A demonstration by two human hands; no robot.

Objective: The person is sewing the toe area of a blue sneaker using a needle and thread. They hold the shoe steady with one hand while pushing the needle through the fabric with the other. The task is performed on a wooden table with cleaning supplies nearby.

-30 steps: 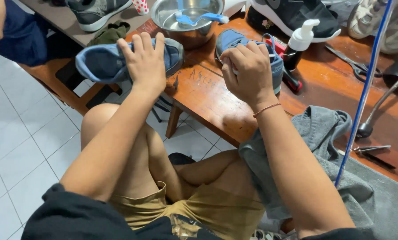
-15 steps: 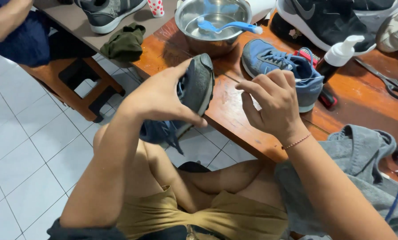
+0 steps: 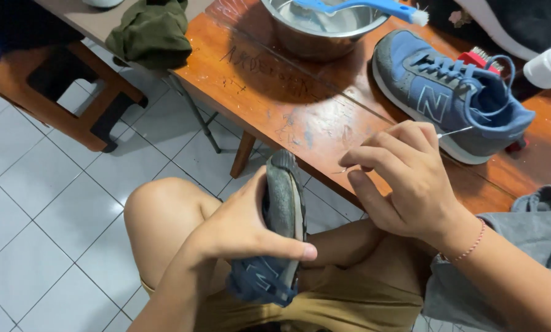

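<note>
I am seeing the left hand (image 3: 241,230) gripping a blue shoe (image 3: 275,246) sole-up, while the right hand (image 3: 404,178) is pinching a thin needle (image 3: 454,131) beside it.

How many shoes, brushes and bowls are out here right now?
Blue shoes: 2, one in the left hand at, one on the wooden table at
Blue brush: 1
Metal bowl: 1
Total: 4
</note>
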